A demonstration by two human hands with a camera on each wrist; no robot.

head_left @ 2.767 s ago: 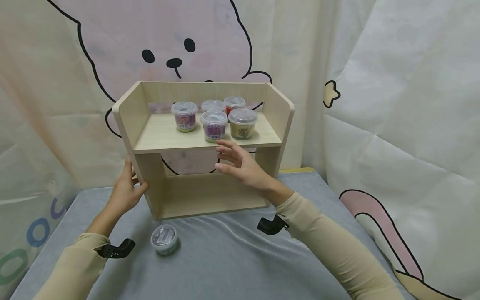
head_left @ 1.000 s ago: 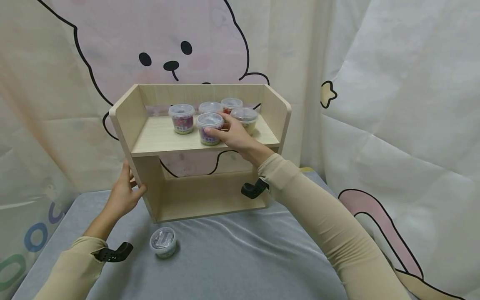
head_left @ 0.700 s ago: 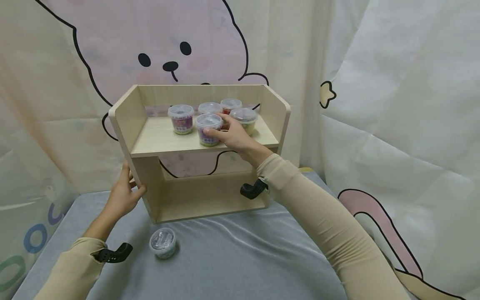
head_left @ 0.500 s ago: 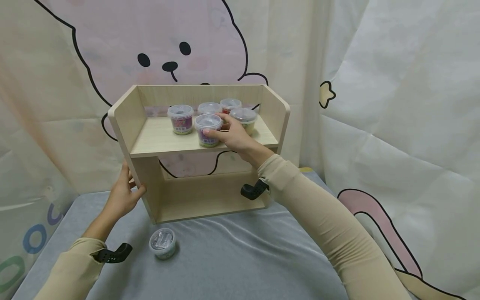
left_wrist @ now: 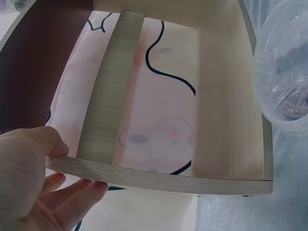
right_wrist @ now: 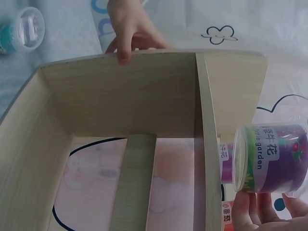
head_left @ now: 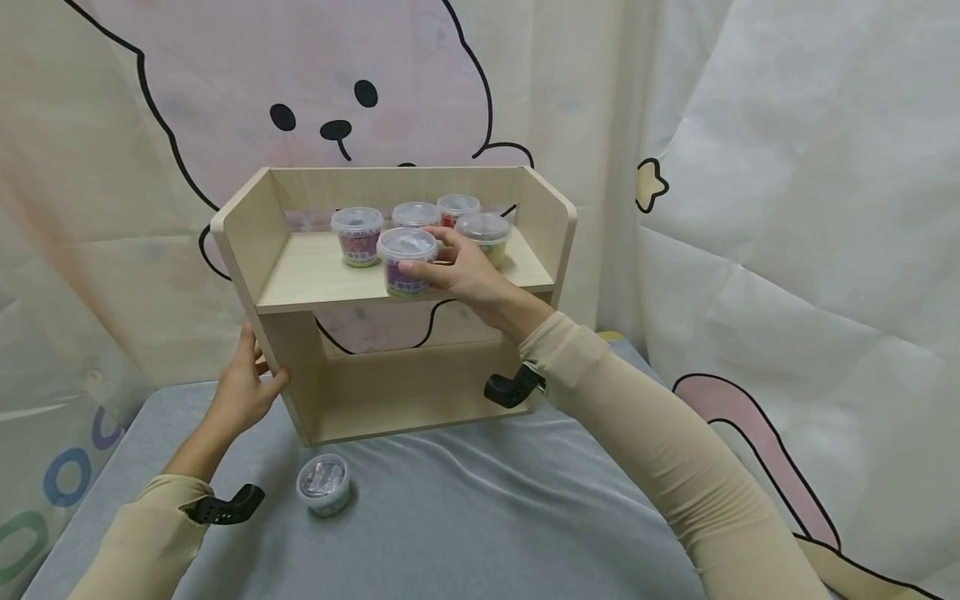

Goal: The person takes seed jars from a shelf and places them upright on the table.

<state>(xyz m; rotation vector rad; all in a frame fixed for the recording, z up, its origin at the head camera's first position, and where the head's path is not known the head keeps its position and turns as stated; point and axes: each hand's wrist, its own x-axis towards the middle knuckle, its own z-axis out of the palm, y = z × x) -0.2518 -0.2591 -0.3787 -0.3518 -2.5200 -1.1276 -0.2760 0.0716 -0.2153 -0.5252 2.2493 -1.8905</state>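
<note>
My right hand (head_left: 480, 279) holds a clear-lidded plastic tub (head_left: 405, 260) with a purple label, thumb on its front and fingers at its far right side. In the right wrist view the "little garden" tub (right_wrist: 274, 156) appears a little off the upper board. My left hand (head_left: 243, 392) grips the left side panel of a pale wooden two-tier shelf (head_left: 315, 279), its thumb (left_wrist: 57, 147) on the inner face, fingers outside. Behind the held tub stand another purple tub (head_left: 358, 242), a clear-lidded tub (head_left: 415, 213), a red one (head_left: 458, 208) and a yellowish one (head_left: 485, 229).
A lidded tub (head_left: 324, 485) stands on the blue-grey tablecloth (head_left: 480, 517) in front of the shelf's left end. The lower board (head_left: 420, 396) lies under the upper one. A printed curtain (head_left: 585, 167) hangs behind.
My right hand has risen from below the upper board's front edge and taken hold of the front purple tub. That tub has shifted left and forward. The left hand stays on the panel.
</note>
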